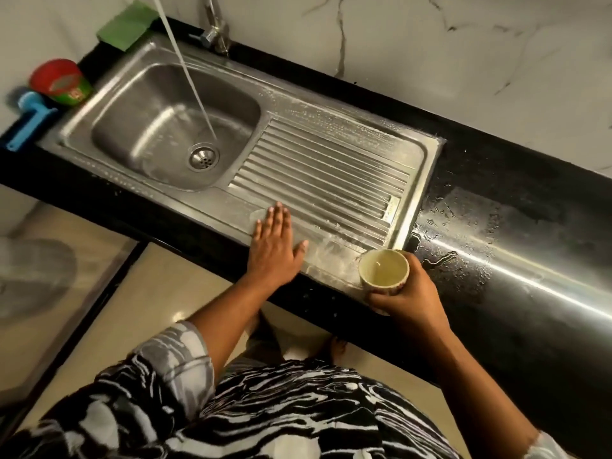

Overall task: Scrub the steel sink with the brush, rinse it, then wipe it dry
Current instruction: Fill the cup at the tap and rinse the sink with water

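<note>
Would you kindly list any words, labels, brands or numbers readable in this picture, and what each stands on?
No text can be read here.
The red and green tub: printed label, too blurred to read.
The cup held by the right hand: red marks on its side, too small to tell if they are text.

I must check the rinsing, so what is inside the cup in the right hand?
The cup shows a pale inside with what looks like a little clear water and nothing solid. The right hand grips it and covers its lower outside.
</note>
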